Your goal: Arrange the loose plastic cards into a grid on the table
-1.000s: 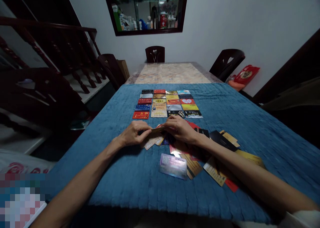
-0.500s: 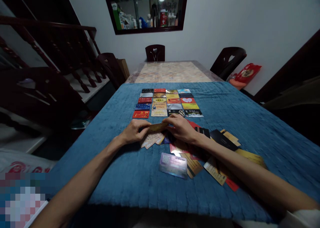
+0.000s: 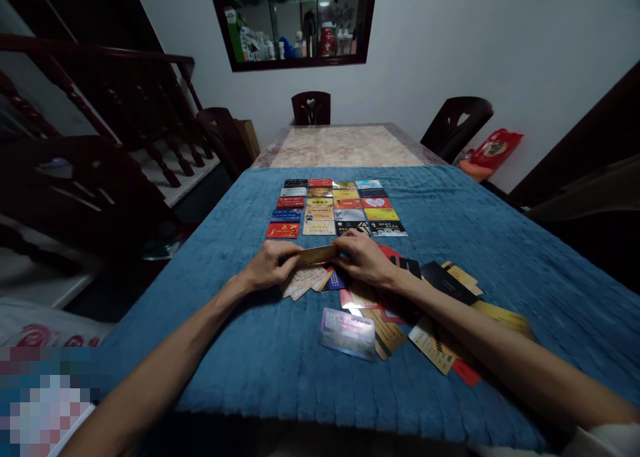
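Note:
A gold-coloured card (image 3: 317,255) is held level between both hands, above the loose cards. My left hand (image 3: 270,263) pinches its left end between thumb and fingers. At the right end, the fingers of my right hand (image 3: 363,257) are closed on the same card. Just beyond the hands, several colourful cards (image 3: 319,214) lie in neat overlapping columns. Beneath the held card are fanned pale cards (image 3: 304,281) and a dark blue card (image 3: 334,280). A shiny silver-purple card (image 3: 347,333) lies nearer me. My right forearm covers part of the loose pile.
A blue cloth (image 3: 240,350) covers the near part of the table. Black cards (image 3: 447,282) and gold cards (image 3: 503,317) lie scattered to the right. Dark chairs (image 3: 311,108) stand around the table, and a red bag (image 3: 497,148) is at the far right.
The gold card has tilted slightly, showing a little more of its face. Both hands stay in nearly the same place, and the laid-out cards have not moved.

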Demonstrator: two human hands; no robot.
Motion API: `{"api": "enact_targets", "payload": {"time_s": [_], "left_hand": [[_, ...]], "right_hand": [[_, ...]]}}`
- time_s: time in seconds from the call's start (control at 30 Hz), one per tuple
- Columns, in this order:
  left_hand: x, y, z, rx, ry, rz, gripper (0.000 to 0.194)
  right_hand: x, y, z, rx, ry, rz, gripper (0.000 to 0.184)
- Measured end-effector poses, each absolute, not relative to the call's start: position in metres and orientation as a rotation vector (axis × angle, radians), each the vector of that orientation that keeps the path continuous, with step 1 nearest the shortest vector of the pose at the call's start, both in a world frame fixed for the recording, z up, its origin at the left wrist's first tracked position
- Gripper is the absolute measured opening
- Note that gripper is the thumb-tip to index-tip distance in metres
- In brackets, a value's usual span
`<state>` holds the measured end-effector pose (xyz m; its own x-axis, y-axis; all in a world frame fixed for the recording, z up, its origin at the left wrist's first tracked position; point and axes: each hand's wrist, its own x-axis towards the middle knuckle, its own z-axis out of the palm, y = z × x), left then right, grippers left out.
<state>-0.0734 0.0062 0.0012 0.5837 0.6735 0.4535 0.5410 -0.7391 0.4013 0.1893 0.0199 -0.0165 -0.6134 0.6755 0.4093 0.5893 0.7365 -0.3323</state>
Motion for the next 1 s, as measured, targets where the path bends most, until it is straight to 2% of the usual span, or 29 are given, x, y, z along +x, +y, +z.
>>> {"api": "enact_targets", "payload": {"time_s": [0.13, 0.3, 0.57, 0.77, 1.0], "left_hand": [[-0.073, 0.006, 0.002, 2.596, 1.001, 0.889, 0.023], [-0.072, 0.005, 0.002, 2.599, 0.961, 0.921, 0.021], [-0.068, 0.004, 0.0, 2.575, 0.965, 0.885, 0.02], [-0.063, 0.0, 0.003, 2.586, 0.943, 0.826, 0.018], [-0.063, -0.001, 0.003, 2.558, 0.917, 0.92, 0.018]], "right_hand": [[0.189, 0.021, -0.017, -0.936, -2.401, 0.229, 0.01], [0.188, 0.019, -0.013, -0.87, -2.271, 0.306, 0.003], [0.183, 0.013, -0.004, -0.858, -2.077, 0.407, 0.008], [0.179, 0.008, -0.003, -0.81, -2.044, 0.244, 0.014], [0.181, 0.004, 0.002, -0.817, -2.211, -0.03, 0.026]]}}
